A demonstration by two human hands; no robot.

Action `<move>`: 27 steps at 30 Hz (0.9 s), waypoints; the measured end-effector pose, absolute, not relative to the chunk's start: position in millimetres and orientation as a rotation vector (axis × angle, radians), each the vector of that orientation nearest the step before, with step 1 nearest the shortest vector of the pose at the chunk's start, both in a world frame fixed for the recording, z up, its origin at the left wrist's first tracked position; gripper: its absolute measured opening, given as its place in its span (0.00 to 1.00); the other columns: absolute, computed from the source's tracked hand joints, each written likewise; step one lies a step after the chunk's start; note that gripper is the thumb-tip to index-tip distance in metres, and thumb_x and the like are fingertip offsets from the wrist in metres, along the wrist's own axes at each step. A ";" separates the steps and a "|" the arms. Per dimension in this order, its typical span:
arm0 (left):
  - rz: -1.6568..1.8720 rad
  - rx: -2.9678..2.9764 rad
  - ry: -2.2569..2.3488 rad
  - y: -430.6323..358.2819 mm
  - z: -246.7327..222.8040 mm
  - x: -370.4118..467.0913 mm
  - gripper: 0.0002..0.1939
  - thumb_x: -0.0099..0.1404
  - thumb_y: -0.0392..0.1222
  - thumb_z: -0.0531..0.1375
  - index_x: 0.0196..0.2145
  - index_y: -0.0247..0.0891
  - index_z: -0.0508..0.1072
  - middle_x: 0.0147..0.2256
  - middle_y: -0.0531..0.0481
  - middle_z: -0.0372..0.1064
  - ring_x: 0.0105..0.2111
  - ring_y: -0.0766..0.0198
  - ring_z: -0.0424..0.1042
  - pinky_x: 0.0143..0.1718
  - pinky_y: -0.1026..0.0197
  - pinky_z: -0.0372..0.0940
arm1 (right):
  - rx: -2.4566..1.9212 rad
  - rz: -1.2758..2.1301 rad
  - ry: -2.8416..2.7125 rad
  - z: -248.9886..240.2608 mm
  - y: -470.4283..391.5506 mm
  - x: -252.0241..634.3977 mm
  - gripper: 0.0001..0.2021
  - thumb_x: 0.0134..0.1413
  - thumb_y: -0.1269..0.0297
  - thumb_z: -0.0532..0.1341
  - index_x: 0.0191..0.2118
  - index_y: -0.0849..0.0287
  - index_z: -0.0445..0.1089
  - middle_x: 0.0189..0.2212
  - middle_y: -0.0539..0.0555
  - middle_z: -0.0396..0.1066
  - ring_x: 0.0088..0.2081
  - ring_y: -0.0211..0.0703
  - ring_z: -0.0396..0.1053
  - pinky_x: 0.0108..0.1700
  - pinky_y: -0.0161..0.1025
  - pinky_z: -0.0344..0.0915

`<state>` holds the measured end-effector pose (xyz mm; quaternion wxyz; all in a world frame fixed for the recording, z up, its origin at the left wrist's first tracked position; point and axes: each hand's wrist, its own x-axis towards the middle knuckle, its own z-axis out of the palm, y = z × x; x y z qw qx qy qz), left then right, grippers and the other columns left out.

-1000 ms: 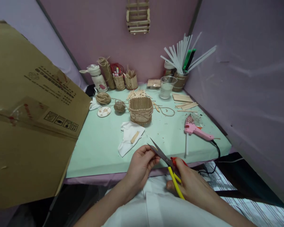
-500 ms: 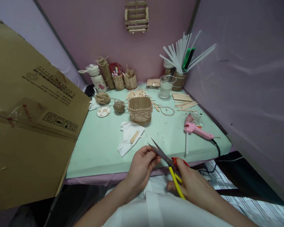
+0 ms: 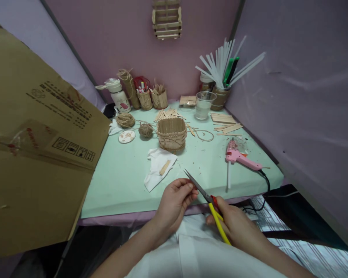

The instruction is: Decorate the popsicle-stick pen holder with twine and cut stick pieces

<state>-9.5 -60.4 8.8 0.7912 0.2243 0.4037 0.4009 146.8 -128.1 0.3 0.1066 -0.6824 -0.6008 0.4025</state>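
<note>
My right hand (image 3: 234,220) grips a pair of scissors (image 3: 202,190) with yellow and red handles. The blades are nearly closed and point up and to the left, just by the fingertips of my left hand (image 3: 176,200). Those left fingers are pinched together; whatever is between them is too small to make out. Beyond my left hand lies a white cloth (image 3: 155,170) with a short flat wooden piece (image 3: 164,167) on it. Behind the cloth stands a small basket (image 3: 171,135) covered in wooden pieces.
A pink glue gun (image 3: 243,158) lies at the right with its cable over the edge. Twine balls (image 3: 145,130), wooden sticks (image 3: 224,119), a plastic cup of liquid (image 3: 203,108) and a water bottle (image 3: 118,96) stand farther back. A large cardboard sheet (image 3: 40,154) blocks the left side.
The scissor blades have come together from a wider spread, and the yellow handles have drawn closer. My left hand has barely moved.
</note>
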 end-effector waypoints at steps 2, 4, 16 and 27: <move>0.857 0.484 0.862 -59.9 8.7 -10.0 0.09 0.51 0.39 0.66 0.29 0.33 0.72 0.28 0.50 0.70 0.27 0.72 0.69 0.33 0.70 0.66 | -1.915 1.193 -1.722 -2.3 -127.4 148.1 0.06 0.52 0.59 0.54 0.34 0.56 0.58 0.27 0.51 0.69 0.29 0.43 0.66 0.30 0.36 0.57; 0.859 0.486 0.861 -59.2 8.7 -10.5 0.09 0.52 0.39 0.66 0.29 0.33 0.72 0.29 0.48 0.71 0.28 0.71 0.70 0.34 0.69 0.67 | -1.835 1.174 -1.682 -3.5 -126.3 149.9 0.07 0.53 0.58 0.54 0.31 0.55 0.58 0.26 0.50 0.67 0.28 0.41 0.63 0.30 0.35 0.57; 0.919 0.530 0.905 -55.1 7.9 -11.4 0.10 0.49 0.38 0.67 0.30 0.33 0.72 0.29 0.50 0.70 0.28 0.71 0.70 0.34 0.68 0.66 | -1.774 1.223 -1.640 -4.1 -125.4 152.3 0.10 0.53 0.56 0.52 0.28 0.56 0.56 0.25 0.48 0.61 0.27 0.39 0.58 0.30 0.35 0.57; 0.945 0.563 0.902 -55.2 6.8 -10.0 0.08 0.49 0.37 0.66 0.29 0.34 0.73 0.27 0.52 0.69 0.26 0.72 0.68 0.32 0.68 0.64 | -2.091 1.179 -1.736 8.9 -127.5 149.4 0.16 0.48 0.56 0.59 0.42 0.55 0.57 0.35 0.54 0.70 0.34 0.47 0.69 0.32 0.36 0.55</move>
